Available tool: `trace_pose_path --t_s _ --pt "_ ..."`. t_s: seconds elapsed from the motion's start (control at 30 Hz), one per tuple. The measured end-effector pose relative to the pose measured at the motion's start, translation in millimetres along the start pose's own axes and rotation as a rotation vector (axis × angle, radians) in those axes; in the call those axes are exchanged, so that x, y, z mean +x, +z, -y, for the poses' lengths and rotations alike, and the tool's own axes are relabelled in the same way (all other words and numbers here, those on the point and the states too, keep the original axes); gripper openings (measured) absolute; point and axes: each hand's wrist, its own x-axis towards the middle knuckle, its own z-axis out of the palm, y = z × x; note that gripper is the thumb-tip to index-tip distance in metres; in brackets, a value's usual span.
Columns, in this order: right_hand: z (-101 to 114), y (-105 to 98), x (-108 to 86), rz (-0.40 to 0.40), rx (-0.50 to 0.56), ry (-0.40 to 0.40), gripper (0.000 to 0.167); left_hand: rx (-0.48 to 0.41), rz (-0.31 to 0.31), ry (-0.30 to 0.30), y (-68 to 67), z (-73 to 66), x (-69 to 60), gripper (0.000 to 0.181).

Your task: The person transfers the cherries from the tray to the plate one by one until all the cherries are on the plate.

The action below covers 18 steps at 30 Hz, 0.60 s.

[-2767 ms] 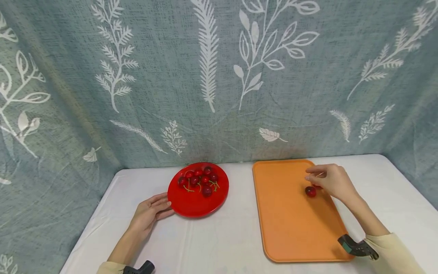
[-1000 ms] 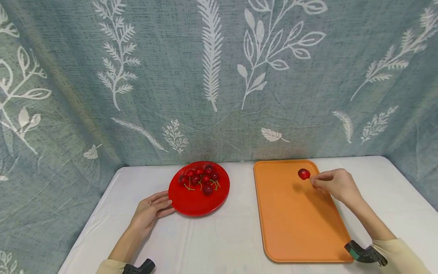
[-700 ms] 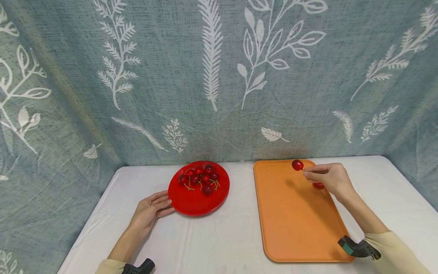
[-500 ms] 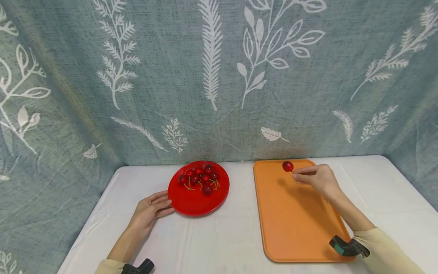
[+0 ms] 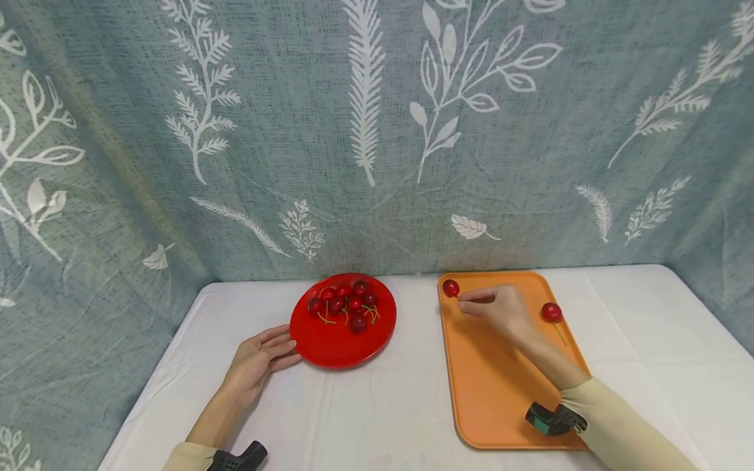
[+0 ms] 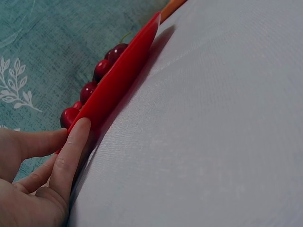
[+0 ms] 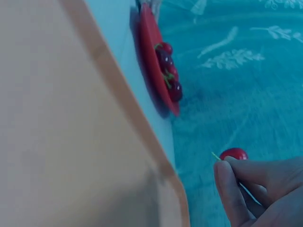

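Observation:
My right hand (image 5: 501,311) pinches a red cherry (image 5: 450,288) by its stem, above the far left corner of the orange tray (image 5: 501,405). In the right wrist view the cherry (image 7: 234,153) shows just beyond the thumb and fingertip. My left hand (image 5: 250,360) holds the left rim of a red plate (image 5: 336,350) between thumb and fingers. Several cherries (image 5: 337,305) with green stems lie towards the far side of that plate. From the left wrist view, the thumb and a finger (image 6: 71,156) grip the plate's edge.
Another cherry (image 5: 552,313) with its stem lies at the tray's right edge. A white cloth (image 5: 389,405) covers the table, and a strip of it separates plate and tray. A blue-green leaf-patterned curtain (image 5: 283,131) stands behind.
My right hand has lifted the cherry off the tray's right side and carried it left across the tray. The cherry left behind is now uncovered. My left hand stays at the plate.

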Motion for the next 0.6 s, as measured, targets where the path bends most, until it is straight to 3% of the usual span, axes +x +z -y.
trace_pose_path --t_s 0.23,0.6 --pt "13 21 7.4 0.042 -0.040 -0.007 0.019 -0.002 0.010 0.006 1.3 0.6 0.0 0.053" --pt "27 61 21.6 0.131 0.244 0.016 0.021 -0.009 0.002 -0.003 -0.5 -0.9 -1.2 0.053"
